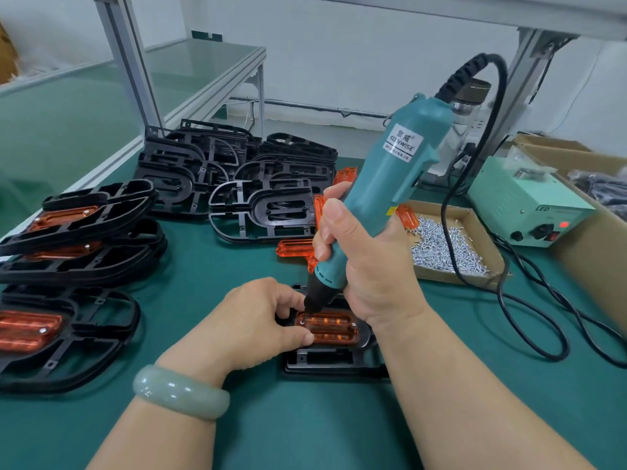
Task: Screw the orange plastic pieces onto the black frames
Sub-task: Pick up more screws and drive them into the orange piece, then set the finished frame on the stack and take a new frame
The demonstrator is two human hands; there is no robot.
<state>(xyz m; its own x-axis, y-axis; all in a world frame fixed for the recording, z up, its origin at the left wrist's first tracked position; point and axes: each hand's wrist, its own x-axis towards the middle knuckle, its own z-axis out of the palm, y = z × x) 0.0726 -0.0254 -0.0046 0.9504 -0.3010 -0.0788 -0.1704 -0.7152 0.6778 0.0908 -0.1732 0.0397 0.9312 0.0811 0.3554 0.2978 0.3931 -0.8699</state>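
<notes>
while left hand [258, 320] pinches orange piece [336, 330], right hand [366, 266] grips screwdriver [390, 171] (tilted)

Teal screwdriver [390, 184], black-nosed; ribbed translucent orange piece [330, 329] on black frame [336, 362]; green mat [237, 418]; pale green bangle [179, 391]; silver screws [441, 245]; far-right box contents [604, 189] seemingly black.

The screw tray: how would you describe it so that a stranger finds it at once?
Start at the green table and look to its right side, behind the right hand holding the teal screwdriver. A shallow cardboard tray lies there, left of the pale green power box. It alone holds a heap of small silver screws.
</notes>
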